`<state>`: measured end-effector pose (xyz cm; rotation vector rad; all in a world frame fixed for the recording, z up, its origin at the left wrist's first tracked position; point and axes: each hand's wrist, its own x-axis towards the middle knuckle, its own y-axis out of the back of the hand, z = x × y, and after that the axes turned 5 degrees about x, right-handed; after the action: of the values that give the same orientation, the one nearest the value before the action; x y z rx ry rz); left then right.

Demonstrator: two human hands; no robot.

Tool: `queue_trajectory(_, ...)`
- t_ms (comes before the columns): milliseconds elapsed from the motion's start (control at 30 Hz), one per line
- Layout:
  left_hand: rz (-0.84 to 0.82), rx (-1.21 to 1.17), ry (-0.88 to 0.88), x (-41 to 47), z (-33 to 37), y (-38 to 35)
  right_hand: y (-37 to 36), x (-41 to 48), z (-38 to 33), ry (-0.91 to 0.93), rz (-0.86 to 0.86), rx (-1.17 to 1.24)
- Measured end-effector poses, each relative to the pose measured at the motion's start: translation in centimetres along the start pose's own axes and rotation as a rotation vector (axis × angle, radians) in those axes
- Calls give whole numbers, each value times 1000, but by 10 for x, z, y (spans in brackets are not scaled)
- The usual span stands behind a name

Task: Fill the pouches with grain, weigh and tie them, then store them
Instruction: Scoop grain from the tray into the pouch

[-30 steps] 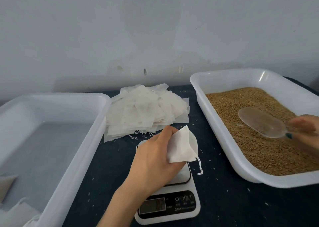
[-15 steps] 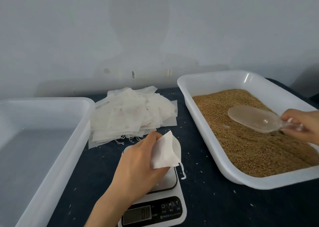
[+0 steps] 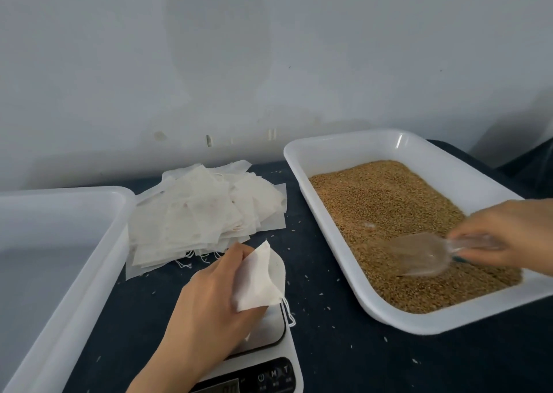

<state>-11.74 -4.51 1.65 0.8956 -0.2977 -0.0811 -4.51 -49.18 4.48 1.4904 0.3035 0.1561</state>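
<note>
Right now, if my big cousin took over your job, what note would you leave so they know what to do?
Left hand pinches an empty pouch, mouth open, over the scale.
Right hand grips the clear scoop, low in the grain of the right tray; blur hides whether it is loaded.
Empty pouches are piled behind the scale. The left tray shows no pouches in the part in view.
Done: pouch opened.
Left: fill it, weigh, tie, store it, likely in the left tray, then repeat with the pile.

A scuffed pale grey wall [image 3: 269, 63] rises behind the dark blue tablecloth [image 3: 344, 350].
</note>
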Motion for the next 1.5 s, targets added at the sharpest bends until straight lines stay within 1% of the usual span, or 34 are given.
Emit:
queue_trajectory(33, -3, 3, 4, 0, 1, 0, 1, 0, -21, 11, -21, 69)
queue_trajectory(67, -5, 5, 7, 0, 2, 0, -6, -3, -35, 64, -35, 148)
queue_trajectory(100, -7, 2, 7, 0, 2, 0, -9, -2, -43, 105, 11, 234)
queue_trajectory(167, -10, -5, 10, 0, 2, 0, -7, -1, -39, 123, 64, 279)
queue_trajectory(200, -9, -4, 15, 0, 1, 0, -12, -3, -33, 135, 92, 265)
queue_trajectory(333, -1, 10, 23, 0, -1, 0, -32, -22, 13, 41, 105, 312)
queue_trajectory(433, -5, 6, 3, 1, 0, -1, -49, -31, 53, -41, 74, 309)
queue_trajectory(533, -9, -25, -2, 1, 3, -1, -55, -39, 59, -62, 66, 342)
queue_trajectory(633, -5, -72, -7, 1, 5, -3, -34, -46, 33, -103, 80, 345)
queue_trajectory(700, -16, -125, -15, 3, 7, -4, -17, -53, 7, -144, 105, 433)
queue_trajectory(833, -36, -248, -35, 7, 16, -3, 6, -63, -33, -128, 192, 616)
queue_trajectory(933, -23, -361, -2, 10, 30, -1, 16, -69, -47, -113, 220, 725)
queue_trajectory(1033, -49, -374, -9, 12, 38, 1, 24, -74, -53, -116, 243, 726)
queue_trajectory(1133, -71, -341, -24, 12, 36, 0, 34, -76, -64, -86, 241, 675)
queue_trajectory(1267, -63, -278, 10, 11, 28, -4, 48, -75, -82, 23, 265, 643)
queue_trajectory(1400, -43, -214, 24, 11, 23, -7, 64, -72, -103, 144, 165, 767)
queue_trajectory(1500, -43, -166, 20, 11, 16, -9, 75, -62, -112, 231, 105, 707)
